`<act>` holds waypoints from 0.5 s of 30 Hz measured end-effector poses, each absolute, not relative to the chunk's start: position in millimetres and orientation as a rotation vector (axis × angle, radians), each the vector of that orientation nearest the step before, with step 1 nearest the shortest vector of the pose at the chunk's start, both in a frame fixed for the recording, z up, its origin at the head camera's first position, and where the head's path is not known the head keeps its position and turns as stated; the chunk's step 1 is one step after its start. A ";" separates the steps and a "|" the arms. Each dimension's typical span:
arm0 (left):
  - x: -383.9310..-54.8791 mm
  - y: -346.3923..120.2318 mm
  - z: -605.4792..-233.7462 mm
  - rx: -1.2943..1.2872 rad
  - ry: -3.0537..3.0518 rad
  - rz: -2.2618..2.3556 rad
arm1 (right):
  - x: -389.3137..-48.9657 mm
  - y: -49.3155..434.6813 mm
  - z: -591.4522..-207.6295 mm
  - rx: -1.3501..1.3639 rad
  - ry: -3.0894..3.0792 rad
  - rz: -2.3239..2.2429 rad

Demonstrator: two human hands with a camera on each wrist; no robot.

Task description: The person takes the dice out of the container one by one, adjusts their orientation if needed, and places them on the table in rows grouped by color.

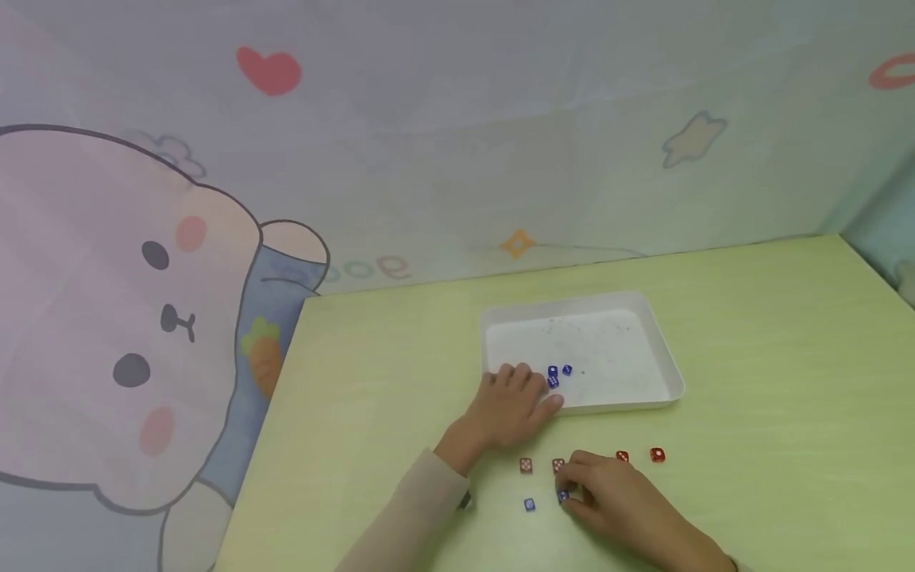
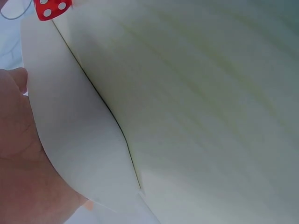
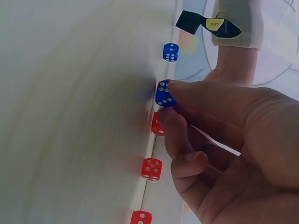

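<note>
My right hand (image 1: 618,496) pinches a blue die (image 3: 164,93) between thumb and fingertip, low over the table. Just left of it lies another blue die (image 1: 530,504). Beyond these, several red dice form a row, from a left one (image 1: 526,465) to a right one (image 1: 658,454); the right hand partly covers the row. My left hand (image 1: 507,409) lies over the near left corner of a white tray (image 1: 608,349), fingers reaching inside the rim. Close to its fingertips, three blue dice sit in the tray, one of them apart (image 1: 567,370).
The yellow-green table (image 1: 772,381) extends on both sides of the tray. Behind it hangs a printed cloth (image 1: 443,143) with a cartoon animal at the left. A dark strap (image 3: 215,24) shows at the left sleeve.
</note>
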State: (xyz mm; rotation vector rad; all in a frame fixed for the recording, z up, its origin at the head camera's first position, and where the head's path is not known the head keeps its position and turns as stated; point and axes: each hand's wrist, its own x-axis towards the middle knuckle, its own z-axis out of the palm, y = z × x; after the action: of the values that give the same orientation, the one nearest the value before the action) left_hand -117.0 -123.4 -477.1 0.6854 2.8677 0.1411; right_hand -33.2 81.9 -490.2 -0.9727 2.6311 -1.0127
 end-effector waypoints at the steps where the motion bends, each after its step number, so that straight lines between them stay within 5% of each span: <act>1: -117.2 -124.1 -477.0 0.686 2.871 0.137 | -33.3 81.1 -490.0 -0.966 2.627 -1.007; 15: -117.0 -124.6 -476.8 0.703 2.865 0.159 | -37.0 86.8 -475.9 -1.030 2.681 -0.928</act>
State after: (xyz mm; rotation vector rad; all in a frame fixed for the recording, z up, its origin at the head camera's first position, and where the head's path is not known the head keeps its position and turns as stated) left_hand -117.0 -124.6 -476.8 0.7030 2.8654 0.1594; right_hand -37.0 86.8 -475.9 -1.0302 2.6812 -0.9279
